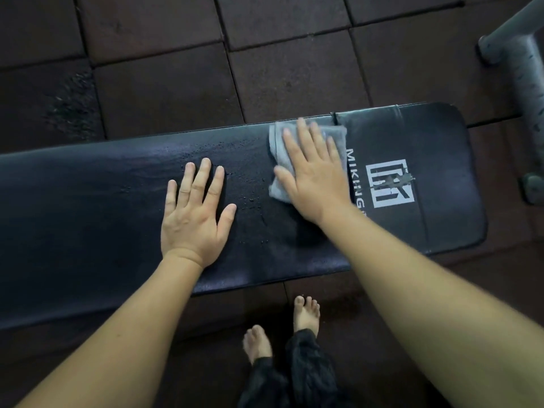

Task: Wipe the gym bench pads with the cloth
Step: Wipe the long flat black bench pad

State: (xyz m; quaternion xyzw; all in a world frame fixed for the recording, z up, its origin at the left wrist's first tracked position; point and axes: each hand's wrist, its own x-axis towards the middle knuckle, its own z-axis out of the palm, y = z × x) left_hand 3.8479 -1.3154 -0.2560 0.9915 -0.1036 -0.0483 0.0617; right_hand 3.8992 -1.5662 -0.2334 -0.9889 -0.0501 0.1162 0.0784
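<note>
Nearest the lens, two bare forearms reaching down and forward from the bottom corners, with bare feet (306,313) and dark trouser cuffs between them on the floor tiles (164,83), just short of the near edge of the long pad (88,187). Planted close, most likely to put weight onto the palms.

Left hand (191,222) laid flat on the long pad, fingers (206,184) straight and spread apart, holding nothing. Reads as a brace, steadying body and pad during the other arm's work.

Right hand (312,178) pressed palm-down on the grey cloth (276,142), fingers straight and a little apart, not curled round it. Flat pressure rather than a pinch, probably to keep a wide patch of fabric in contact with the vinyl. Cloth crumpled under the palm, showing past the fingertips and on the thumb side. Lies on the long pad towards its far edge, just left of the seam with the end pad (435,142). Slight blur at the fingertips, hinting at a wiping stroke under way.

Fine droplets or specks (244,172) on the long pad between the two hands; cannot tell whether spray or dirt. Likely the next patch for the cloth. White logo (390,184) on the end pad, just right of the wiping hand. Grey metal frame (527,69) at top right, well apart from both hands.
</note>
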